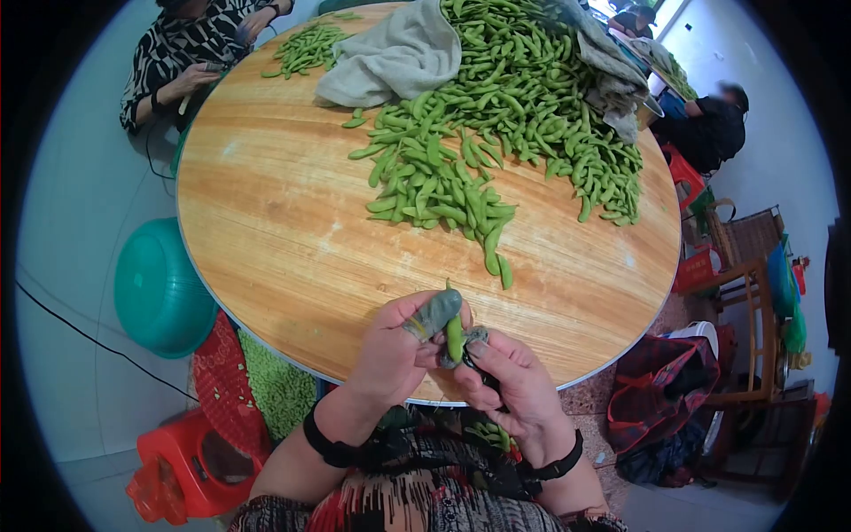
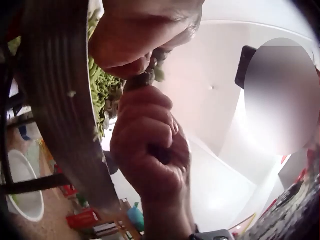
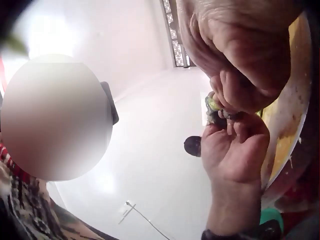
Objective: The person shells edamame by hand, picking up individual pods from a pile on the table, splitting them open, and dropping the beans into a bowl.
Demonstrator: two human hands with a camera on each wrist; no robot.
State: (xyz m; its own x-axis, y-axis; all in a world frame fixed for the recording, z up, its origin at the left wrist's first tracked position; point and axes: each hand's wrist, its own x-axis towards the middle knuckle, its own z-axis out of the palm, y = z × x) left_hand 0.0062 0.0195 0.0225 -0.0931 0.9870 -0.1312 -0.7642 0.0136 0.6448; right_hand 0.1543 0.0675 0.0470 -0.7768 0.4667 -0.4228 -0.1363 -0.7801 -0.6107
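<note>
Lower centre of frame: left hand (image 1: 392,351) and right hand (image 1: 521,379) pinch one edamame pod (image 1: 455,338); likely shelling, next needs thumb pressure.

Likely shared workroom: pods (image 1: 532,97) heaped on tables (image 1: 284,213), seated people (image 1: 714,131).

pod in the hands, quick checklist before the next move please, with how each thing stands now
1. Pod held: ok, the left hand grips it.
2. Right hand in place: ok, its fingers are at the pod's lower end.
3. Left thumb cover on: ok, the grey-green cover is over the thumb tip.
4. Pod split open: cannot tell, fingers hide part of it.
5. More pods to pick up: ok, loose pods lie on the table just beyond the hands.
</note>
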